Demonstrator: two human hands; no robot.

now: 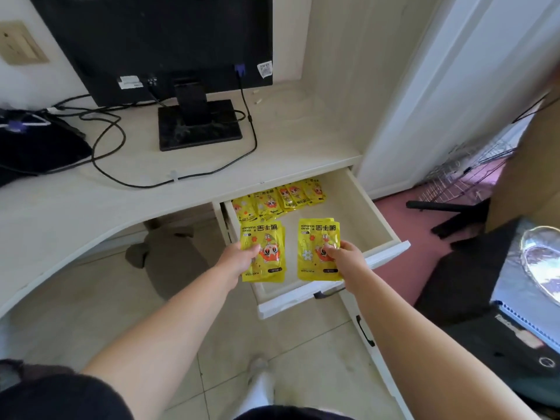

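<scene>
Pale wood desk (288, 140), black monitor (151, 40); beige tile floor (75, 298); pink carpet (403, 268), white door (439, 86) right.

The left stack (269, 234) and the right stack (315, 237) of glossy yellow hand-warmer packets, each printed with an orange cartoon figure and black lettering, were held flat, side by side but apart, over the front half of the open drawer (378, 213). The left hand (239, 256) pinched one stack near the drawer's left wall. The right hand (342, 256) pinched the other nearer the middle.
</scene>
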